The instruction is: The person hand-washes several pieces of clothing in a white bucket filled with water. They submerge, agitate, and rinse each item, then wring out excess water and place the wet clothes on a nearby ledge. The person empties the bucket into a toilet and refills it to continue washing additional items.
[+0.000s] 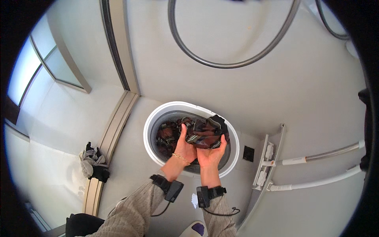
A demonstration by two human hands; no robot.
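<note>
A wet, dark red and black patterned garment point(204, 133) is held up over a white oval tub point(148, 148) by both hands. My left hand point(186, 148) has its thumb over the cloth's left side, with the fingers beneath and hidden. At the cloth's right end, my right hand point(211, 152) supports it from below, thumb upright along the edge. Dark water point(195, 167) fills part of the tub. More of the dark patterned cloth point(167, 136) lies in the water at the left and seems continuous with the held part, though I cannot tell for sure.
A grey shower hose point(228, 65) loops down the wall. At right, a flat mop point(266, 166) and a white-handled floor tool point(284, 187) lean near a black floor drain point(248, 153). Crumpled grey and black cloths point(94, 163) lie on the sliding-door track point(118, 121).
</note>
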